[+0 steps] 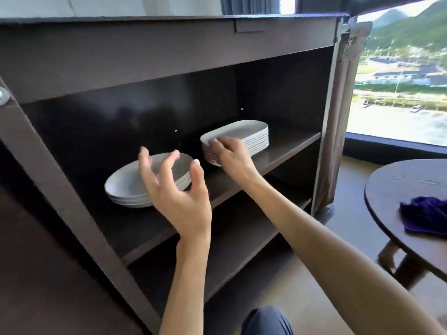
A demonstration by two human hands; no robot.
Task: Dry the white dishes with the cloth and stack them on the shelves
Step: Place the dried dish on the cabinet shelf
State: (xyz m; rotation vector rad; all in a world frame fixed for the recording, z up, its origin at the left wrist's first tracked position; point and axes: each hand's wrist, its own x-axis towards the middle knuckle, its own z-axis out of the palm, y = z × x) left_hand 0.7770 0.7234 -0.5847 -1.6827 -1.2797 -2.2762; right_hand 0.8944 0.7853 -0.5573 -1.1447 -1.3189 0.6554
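Note:
Two stacks of white dishes stand on the middle shelf (285, 153) of a dark cabinet. The left stack (125, 187) holds several round shallow plates. The right stack (244, 131) holds several rounded rectangular dishes. My right hand (229, 155) reaches in and its fingers curl over the near left edge of the right stack. My left hand (176, 194) hovers in front of the left stack, fingers spread and loosely bent, holding nothing. The purple cloth (425, 216) lies crumpled on the round table at the right.
The round dark wooden table (399, 189) stands to the right of the cabinet. A lower shelf (242, 240) sits beneath the dishes. A large window (399, 81) lies behind the cabinet's right side. My knee (266, 320) shows at the bottom.

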